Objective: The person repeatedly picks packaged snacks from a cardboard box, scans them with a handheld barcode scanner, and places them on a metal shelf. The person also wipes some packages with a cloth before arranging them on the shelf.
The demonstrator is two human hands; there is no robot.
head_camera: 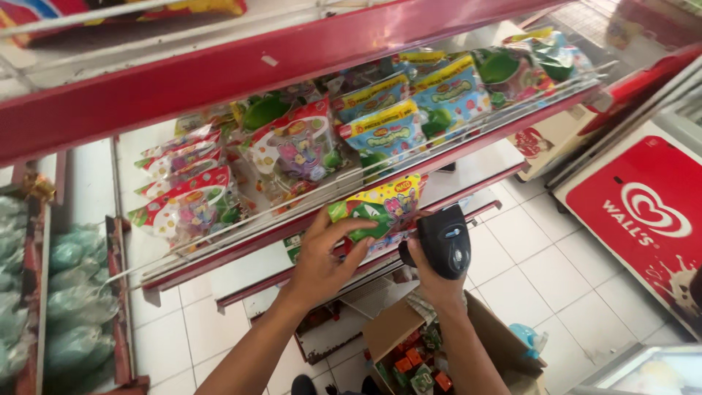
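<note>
My left hand grips a colourful green-and-yellow snack packet just below the front rail of a red shelf. My right hand holds a black handheld scanner, its head raised beside the packet's lower right corner. The scanner and the packet almost touch. Both forearms reach up from the bottom of the view.
The red shelf carries rows of bright packets. An open cardboard box with small items sits on the white tiled floor below. A red freezer chest stands right. Bagged green goods fill a rack at left.
</note>
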